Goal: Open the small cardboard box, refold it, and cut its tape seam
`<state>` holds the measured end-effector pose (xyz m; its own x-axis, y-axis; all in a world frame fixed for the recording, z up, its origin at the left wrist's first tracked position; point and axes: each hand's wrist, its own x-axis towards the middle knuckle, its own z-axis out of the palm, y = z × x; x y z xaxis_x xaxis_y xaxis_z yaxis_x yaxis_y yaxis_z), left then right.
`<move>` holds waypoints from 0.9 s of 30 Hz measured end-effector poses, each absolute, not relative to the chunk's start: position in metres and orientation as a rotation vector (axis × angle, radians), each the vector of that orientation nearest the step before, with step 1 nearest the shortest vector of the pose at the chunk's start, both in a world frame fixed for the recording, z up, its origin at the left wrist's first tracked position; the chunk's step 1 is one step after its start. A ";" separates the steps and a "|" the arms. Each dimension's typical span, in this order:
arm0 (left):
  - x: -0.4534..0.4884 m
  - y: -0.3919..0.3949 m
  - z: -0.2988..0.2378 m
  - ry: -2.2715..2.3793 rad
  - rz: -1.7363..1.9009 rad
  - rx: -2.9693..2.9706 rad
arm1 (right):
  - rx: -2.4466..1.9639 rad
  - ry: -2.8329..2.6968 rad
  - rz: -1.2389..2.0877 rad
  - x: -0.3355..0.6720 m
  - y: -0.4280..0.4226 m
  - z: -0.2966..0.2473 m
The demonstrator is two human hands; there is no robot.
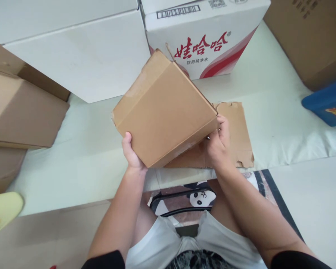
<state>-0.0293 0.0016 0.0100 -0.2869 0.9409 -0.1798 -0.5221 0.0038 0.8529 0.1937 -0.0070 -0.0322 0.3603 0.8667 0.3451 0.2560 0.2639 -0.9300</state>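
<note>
A brown cardboard box [168,108] is held up and tilted in front of me, with a strip of clear tape along its upper left side. My left hand [133,153] grips the lower left corner, thumb on the front face and the other fingers hidden behind. At the lower right corner, my right hand [220,142] is closed on the box edge, its fingers curled and partly hidden. Beneath the box a flat piece of cardboard [236,130] with ragged edges lies on the pale green cloth [280,130].
Behind stand a large white box [81,59] and a white carton [210,48] with red lettering. Brown boxes [25,108] are stacked at left, another brown box [310,41] at right. A blue object [327,102] and a yellow object [4,209] sit at the sides.
</note>
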 end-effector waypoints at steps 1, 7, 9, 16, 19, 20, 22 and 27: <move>-0.029 0.002 0.010 1.063 1.581 0.550 | -1.265 -1.155 0.578 0.194 -0.007 -0.032; -0.029 0.002 0.010 1.062 1.597 0.516 | -1.302 -1.105 0.578 0.194 -0.008 -0.026; -0.029 0.002 0.010 1.051 1.592 0.524 | -1.335 -1.089 0.569 0.194 -0.008 -0.021; -0.030 0.002 0.009 1.051 1.601 0.511 | -1.394 -1.077 0.543 0.191 -0.006 -0.011; -0.030 0.002 0.010 1.058 1.585 0.519 | -1.397 -1.078 0.541 0.191 -0.006 -0.011; -0.030 0.002 0.010 1.057 1.579 0.526 | -1.396 -1.075 0.538 0.191 -0.006 -0.011; -0.030 0.001 0.010 1.049 1.569 0.537 | -1.395 -1.070 0.537 0.191 -0.006 -0.011; -0.031 0.001 0.009 1.047 1.569 0.525 | -1.399 -1.068 0.536 0.191 -0.006 -0.010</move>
